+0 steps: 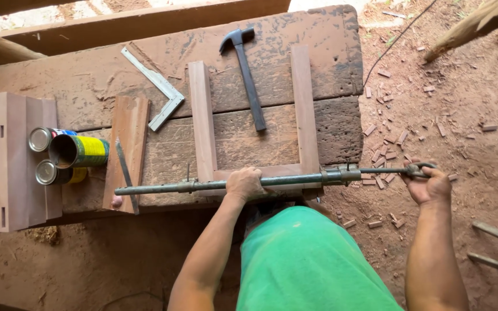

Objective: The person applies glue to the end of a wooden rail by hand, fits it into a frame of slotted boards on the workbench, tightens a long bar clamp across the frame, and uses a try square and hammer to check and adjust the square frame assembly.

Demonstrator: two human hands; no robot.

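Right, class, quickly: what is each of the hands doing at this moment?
Left hand: closed around the long metal bar clamp.
Right hand: closed on the clamp's end handle.

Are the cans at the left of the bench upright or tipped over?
Tipped. All three cans lie on their sides on the bench, round ends facing the camera. The middle one shows a dark open mouth; the others show shiny ends.

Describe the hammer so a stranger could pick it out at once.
On the worn wooden workbench, look between the two upright rails of the wooden frame. The hammer lies there, its claw head pointing away; it alone is all dark, unlike the pale metal square nearby.
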